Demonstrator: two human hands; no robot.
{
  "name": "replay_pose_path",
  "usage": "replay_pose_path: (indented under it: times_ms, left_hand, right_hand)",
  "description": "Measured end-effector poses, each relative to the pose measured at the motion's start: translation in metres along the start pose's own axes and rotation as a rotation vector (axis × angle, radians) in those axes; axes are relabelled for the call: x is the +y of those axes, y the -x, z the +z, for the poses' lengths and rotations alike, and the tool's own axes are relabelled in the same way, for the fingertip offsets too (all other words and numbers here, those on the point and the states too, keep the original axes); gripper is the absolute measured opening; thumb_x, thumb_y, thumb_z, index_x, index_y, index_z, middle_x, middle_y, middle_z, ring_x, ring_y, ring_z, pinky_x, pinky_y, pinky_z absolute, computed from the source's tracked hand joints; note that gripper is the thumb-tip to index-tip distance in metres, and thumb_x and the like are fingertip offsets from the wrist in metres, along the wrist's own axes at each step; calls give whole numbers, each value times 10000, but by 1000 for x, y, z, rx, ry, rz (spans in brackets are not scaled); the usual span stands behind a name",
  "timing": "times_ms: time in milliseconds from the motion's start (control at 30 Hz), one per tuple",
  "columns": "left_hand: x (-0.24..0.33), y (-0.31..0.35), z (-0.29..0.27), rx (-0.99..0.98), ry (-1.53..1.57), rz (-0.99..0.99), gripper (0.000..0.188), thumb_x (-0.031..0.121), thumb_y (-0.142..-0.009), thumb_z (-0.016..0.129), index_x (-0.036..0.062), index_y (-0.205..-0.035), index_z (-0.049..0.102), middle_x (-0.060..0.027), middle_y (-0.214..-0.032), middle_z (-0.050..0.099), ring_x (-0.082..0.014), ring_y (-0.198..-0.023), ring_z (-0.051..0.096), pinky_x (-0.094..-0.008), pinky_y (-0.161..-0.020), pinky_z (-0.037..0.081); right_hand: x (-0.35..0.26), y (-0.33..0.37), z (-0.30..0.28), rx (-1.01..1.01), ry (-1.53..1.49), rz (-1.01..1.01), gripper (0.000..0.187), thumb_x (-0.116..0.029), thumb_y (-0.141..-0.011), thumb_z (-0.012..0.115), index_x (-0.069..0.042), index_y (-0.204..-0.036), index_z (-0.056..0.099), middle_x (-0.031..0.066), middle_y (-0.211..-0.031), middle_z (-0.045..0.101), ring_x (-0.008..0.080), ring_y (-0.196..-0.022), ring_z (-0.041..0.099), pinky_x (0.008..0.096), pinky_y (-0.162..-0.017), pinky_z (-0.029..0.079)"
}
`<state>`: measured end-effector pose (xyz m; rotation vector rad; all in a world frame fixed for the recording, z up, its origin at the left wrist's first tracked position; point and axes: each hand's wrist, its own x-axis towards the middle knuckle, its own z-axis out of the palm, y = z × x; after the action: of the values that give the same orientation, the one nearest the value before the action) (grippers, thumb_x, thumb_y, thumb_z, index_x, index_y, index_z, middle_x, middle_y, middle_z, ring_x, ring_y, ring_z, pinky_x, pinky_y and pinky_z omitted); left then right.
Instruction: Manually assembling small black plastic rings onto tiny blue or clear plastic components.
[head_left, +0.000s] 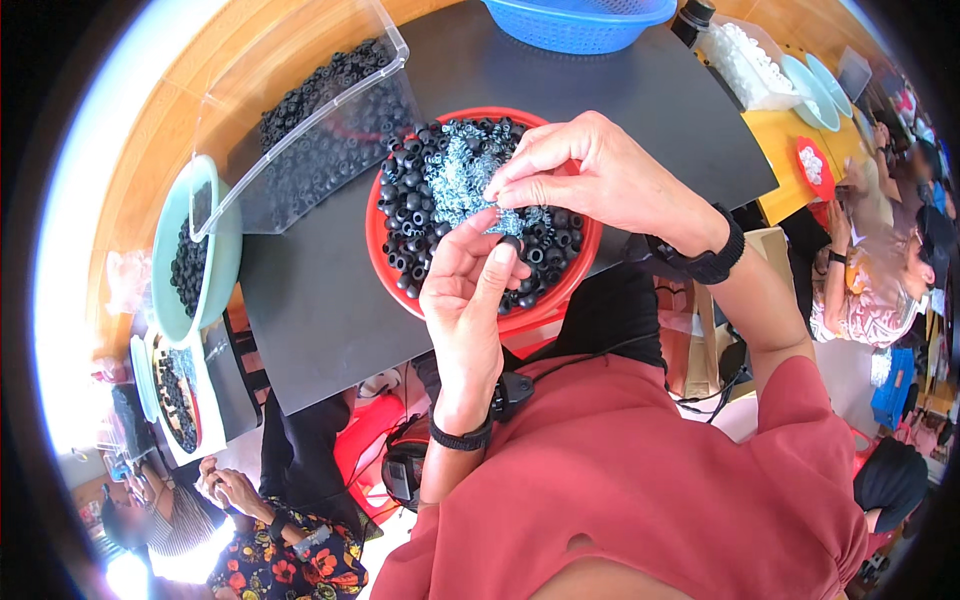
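Note:
A red basin [376, 245] in front of me holds many small black round plastic parts [408, 213] with holes. On top of them lies a heap of small silvery-blue metal springs [458, 180]. My left hand [468, 285] is closed over the basin's near side, a black plastic part [512, 243] pinched at its thumb tip. Just above it, my right hand [590, 175] reaches in from the right with thumb and forefinger pressed together beside the springs. Whatever sits between those fingertips is too small to make out.
A clear plastic bin [300, 150] of black parts stands at the far left of the dark table [310, 300], beside a pale green basin [228, 255]. At the far edge is a blue basket [580, 25]. White parts [745, 60] fill a tub at right. Other people work at both sides.

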<state>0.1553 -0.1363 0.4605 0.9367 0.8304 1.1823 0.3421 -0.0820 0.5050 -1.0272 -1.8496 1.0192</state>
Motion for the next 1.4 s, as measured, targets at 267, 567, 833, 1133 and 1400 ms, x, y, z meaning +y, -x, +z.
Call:
replay_pose_path:
  times_ms: [267,567,833,1133,1400]
  left_hand:
    - [1,3,3,27,-57,109,415,-16,-866,656,-20,-1254,509,-66,-1015,646,-109,-842,625,-218,-771,490]
    - [-1,6,6,-12,-308,205,602,-69,-842,647,11,-1373,373,-67,-989,613,-99,-875,605,-237,-798,500]
    - [1,11,7,-150,-373,139,677,-109,-836,616,13,-1419,295,-64,-975,629,-121,-911,622,-254,-850,495]
    - [-2,9,15,-190,-400,95,683,-97,-852,607,29,-1435,274,-73,-989,623,-123,-905,617,-255,-829,503]
    - [-7,9,8,-208,-182,37,619,-75,-901,545,29,-1438,257,-75,-1004,606,-115,-867,606,-240,-776,499]
  right_hand:
    - [-5,16,9,11,81,-164,158,-89,-840,654,3,-958,704,142,-842,671,265,-762,657,331,-698,503]
    - [-8,23,10,19,289,-298,126,-111,-855,639,-18,-914,699,102,-785,626,286,-709,613,361,-647,478]
    - [-4,56,23,82,-23,-53,114,-91,-876,650,-15,-930,715,97,-866,666,183,-808,638,290,-711,489]
    - [4,78,32,257,-177,110,145,-130,-858,687,-35,-958,732,65,-880,656,140,-805,617,281,-732,484]
    - [3,87,28,143,1074,-511,341,-197,-745,682,-113,-1076,680,12,-942,566,149,-742,539,407,-891,398]
